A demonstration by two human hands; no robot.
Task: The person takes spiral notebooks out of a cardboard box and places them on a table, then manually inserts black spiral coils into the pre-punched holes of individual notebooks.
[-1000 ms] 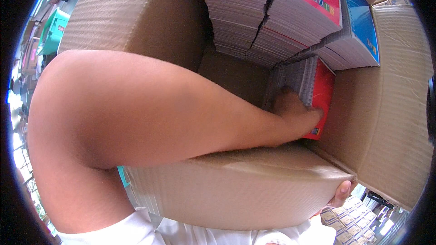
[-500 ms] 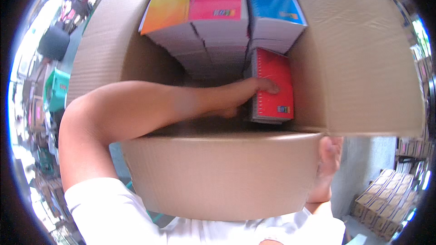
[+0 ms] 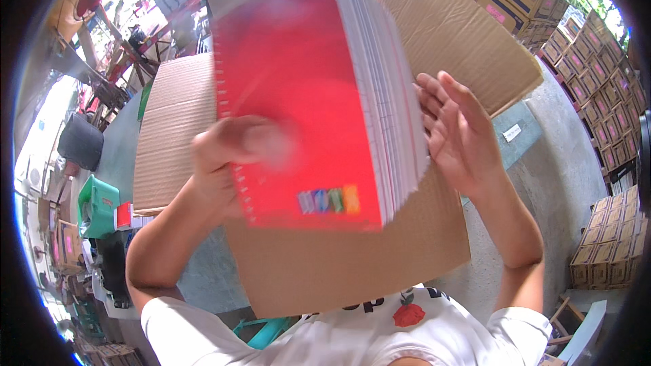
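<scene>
A thick stack of red spiral notebooks (image 3: 305,95) is held up in front of me, slightly blurred, with its coil side to the left. My left hand (image 3: 234,152) grips that coil side, thumb flat on the top red cover, its fingers hidden underneath. On the other side my right hand (image 3: 461,125) is open, fingers apart and palm facing the page edges. I cannot tell whether its fingertips touch them. Behind and below the stack is an open cardboard box (image 3: 352,271) with its flaps folded out; the notebooks hide its inside.
Stacked cartons (image 3: 603,95) rise at the right, with more cartons (image 3: 607,244) lower down. A green bin (image 3: 98,207) stands at the left, beside a small pile of red-covered notebooks (image 3: 123,215). A dark grey container (image 3: 81,142) is farther back on that side.
The left hand has come up out of the box with the red notebooks. The right hand has moved from the box's near right corner up beside the stack.
</scene>
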